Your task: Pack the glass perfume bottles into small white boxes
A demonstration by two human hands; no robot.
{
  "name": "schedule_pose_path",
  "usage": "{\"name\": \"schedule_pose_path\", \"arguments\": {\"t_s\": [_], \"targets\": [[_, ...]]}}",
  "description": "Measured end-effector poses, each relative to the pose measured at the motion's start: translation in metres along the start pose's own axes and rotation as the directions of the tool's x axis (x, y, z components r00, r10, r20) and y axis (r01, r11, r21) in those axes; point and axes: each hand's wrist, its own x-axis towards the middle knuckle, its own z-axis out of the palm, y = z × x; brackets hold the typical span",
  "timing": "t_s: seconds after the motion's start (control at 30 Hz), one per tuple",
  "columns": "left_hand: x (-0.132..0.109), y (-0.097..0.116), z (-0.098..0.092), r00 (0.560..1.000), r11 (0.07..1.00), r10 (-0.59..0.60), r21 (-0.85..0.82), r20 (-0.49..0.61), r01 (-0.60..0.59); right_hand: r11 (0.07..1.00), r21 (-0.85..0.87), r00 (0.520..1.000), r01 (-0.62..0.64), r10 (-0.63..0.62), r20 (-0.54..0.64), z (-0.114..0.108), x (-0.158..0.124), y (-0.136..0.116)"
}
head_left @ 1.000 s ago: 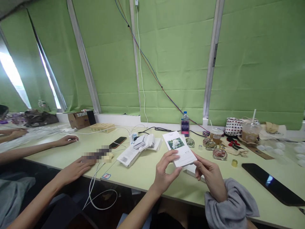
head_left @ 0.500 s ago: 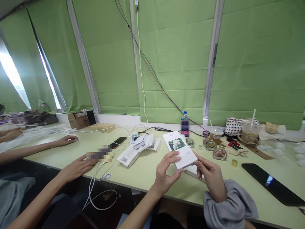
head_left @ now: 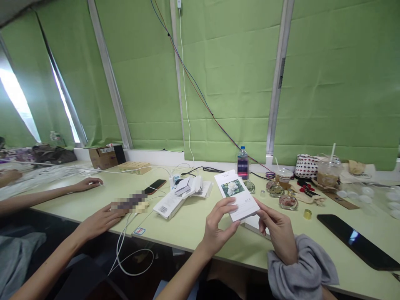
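- The left hand (head_left: 218,227) pinches the near left edge of the white box (head_left: 239,196).
- The white box is held above the table (head_left: 187,225), flower face up, long axis pointing away and slightly left.
- The right hand (head_left: 276,231) grips its near right corner.

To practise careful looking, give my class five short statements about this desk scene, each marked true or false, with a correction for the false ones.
1. The left hand and the right hand both hold the white box with a flower picture. True.
2. The white box lies flat on the table. False: it is held up above it.
3. A water bottle stands upright beyond the box. True.
4. The right hand grips the black phone. False: the phone lies on the table, apart from that hand.
5. The blinds are blue. False: they are green.
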Motion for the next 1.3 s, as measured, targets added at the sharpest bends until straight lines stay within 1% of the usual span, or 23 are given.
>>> {"name": "schedule_pose_path", "arguments": {"t_s": [0.13, 0.27, 0.33, 0.4, 0.47, 0.57, 0.6, 0.63, 0.7, 0.73, 0.77, 0.8, 0.87, 0.9, 0.97, 1.03, 1.13, 1.17, 1.2, 1.3], "targets": [[0.001, 0.001, 0.0, 0.999, 0.999, -0.032, -0.03, 0.003, 0.032, 1.0, -0.008, 1.0, -0.005, 0.005, 0.009, -0.001, -0.001, 0.002], [0.001, 0.002, 0.001, 1.0, 0.999, -0.022, -0.032, -0.004, 0.022, 1.0, -0.016, 1.0, 0.009, -0.009, -0.016, 0.0, -0.002, 0.002], [0.002, 0.002, 0.0, 1.0, 1.0, -0.017, -0.019, -0.002, 0.017, 1.0, -0.011, 1.0, 0.0, 0.0, -0.008, 0.0, -0.001, 0.001], [0.003, 0.002, -0.002, 1.0, 1.0, -0.017, 0.007, 0.006, 0.017, 1.0, 0.016, 0.999, -0.027, 0.026, 0.034, -0.001, 0.001, 0.001], [0.004, 0.003, -0.004, 0.999, 0.999, 0.008, 0.039, 0.031, -0.009, 0.996, 0.069, 0.994, -0.064, 0.057, 0.094, -0.003, 0.004, 0.0], [0.004, 0.003, -0.005, 0.988, 0.994, 0.071, 0.072, 0.135, -0.081, 0.985, 0.138, 0.984, -0.107, 0.085, 0.154, -0.006, 0.007, -0.001], [0.003, 0.003, -0.004, 0.985, 0.993, 0.082, 0.069, 0.15, -0.093, 0.982, 0.146, 0.981, -0.122, 0.096, 0.171, -0.006, 0.008, -0.001], [0.002, 0.003, -0.002, 0.987, 0.995, 0.085, 0.048, 0.134, -0.092, 0.979, 0.151, 0.976, -0.139, 0.11, 0.189, -0.006, 0.008, -0.002], [0.0, 0.002, 0.002, 0.998, 0.997, 0.045, -0.058, 0.031, -0.043, 0.967, 0.177, 0.965, -0.183, 0.142, 0.222, -0.006, 0.008, -0.004], [0.0, 0.002, 0.004, 0.999, 0.99, -0.006, -0.14, -0.033, 0.001, 0.957, 0.201, 0.961, -0.207, 0.161, 0.225, -0.006, 0.008, -0.005], [0.001, 0.002, 0.005, 0.994, 0.972, -0.077, -0.227, -0.071, 0.059, 0.945, 0.228, 0.958, -0.234, 0.183, 0.222, -0.005, 0.007, -0.006], [0.002, 0.002, 0.007, 0.985, 0.943, -0.156, -0.308, -0.072, 0.127, 0.932, 0.248, 0.952, -0.264, 0.211, 0.221, -0.004, 0.006, -0.008], [0.004, 0.004, 0.008, 0.958, 0.866, -0.287, -0.424, 0.012, 0.264, 0.91, 0.242, 0.928, -0.337, 0.279, 0.247, 0.0, 0.004, -0.011], [0.006, 0.004, 0.009, 0.945, 0.83, -0.317, -0.458, 0.078, 0.317, 0.903, 0.219, 0.911, -0.37, 0.306, 0.277, 0.002, 0.003, -0.013], [0.007, 0.007, 0.01, 0.926, 0.779, -0.328, -0.501, 0.189, 0.378, 0.901, 0.163, 0.879, -0.401, 0.329, 0.345, 0.007, -0.001, -0.013], [0.007, 0.01, 0.011, 0.914, 0.747, -0.34, -0.528, 0.22, 0.405, 0.9, 0.12, 0.848, -0.418, 0.34, 0.406, 0.011, -0.005, -0.012], [0.007, 0.015, 0.012, 0.888, 0.708, -0.413, -0.543, 0.201, 0.452, 0.887, 0.083, 0.813, -0.454, 0.375, 0.447, 0.014, -0.01, -0.008], [0.008, 0.015, 0.011, 0.877, 0.703, -0.441, -0.535, 0.19, 0.469, 0.889, 0.064, 0.811, -0.454, 0.382, 0.444, 0.014, -0.01, -0.007], [0.009, 0.015, 0.009, 0.866, 0.703, -0.467, -0.519, 0.179, 0.486, 0.905, 0.031, 0.825, -0.424, 0.373, 0.424, 0.013, -0.009, -0.006], [0.01, 0.007, 0.002, 0.839, 0.737, -0.525, -0.414, 0.145, 0.533, 0.962, -0.131, 0.911, -0.24, 0.269, 0.312, 0.003, 0.003, -0.003]]}}
